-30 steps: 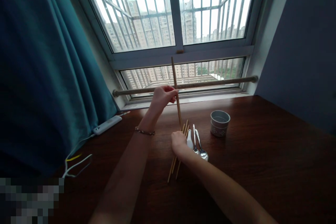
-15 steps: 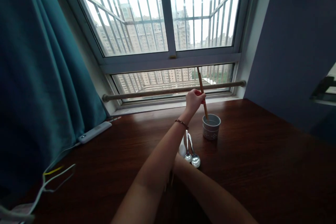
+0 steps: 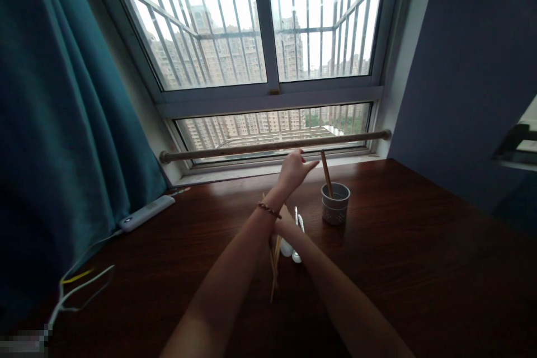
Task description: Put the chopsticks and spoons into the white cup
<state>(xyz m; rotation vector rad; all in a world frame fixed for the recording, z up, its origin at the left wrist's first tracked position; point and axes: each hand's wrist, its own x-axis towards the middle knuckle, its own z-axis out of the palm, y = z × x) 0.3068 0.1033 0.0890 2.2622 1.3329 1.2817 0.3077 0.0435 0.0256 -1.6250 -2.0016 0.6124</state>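
Observation:
My left hand point(image 3: 295, 171), with a braided bracelet at its wrist, is in the air left of the grey cup point(image 3: 335, 211). Its thumb stretches out and nothing is in it. Wooden chopsticks point(image 3: 326, 172) lean in the cup, apart from the hand. Crossing under my left wrist, my right hand point(image 3: 285, 225) is low over the table beside several loose chopsticks point(image 3: 273, 274); its fingers are mostly hidden. Metal spoons point(image 3: 296, 256) and a white spoon point(image 3: 286, 248) lie close by, partly covered by my right forearm.
The dark wooden table point(image 3: 403, 246) reaches to the window sill. A white power strip point(image 3: 147, 213) with cables point(image 3: 86, 286) lies at the left by the teal curtain point(image 3: 96, 123). A horizontal rail point(image 3: 235, 150) crosses the window's lower part.
My left hand has let go of the chopsticks, which now rest lower in the cup, and has moved left. My right hand has come into partial view, and more loose chopsticks show.

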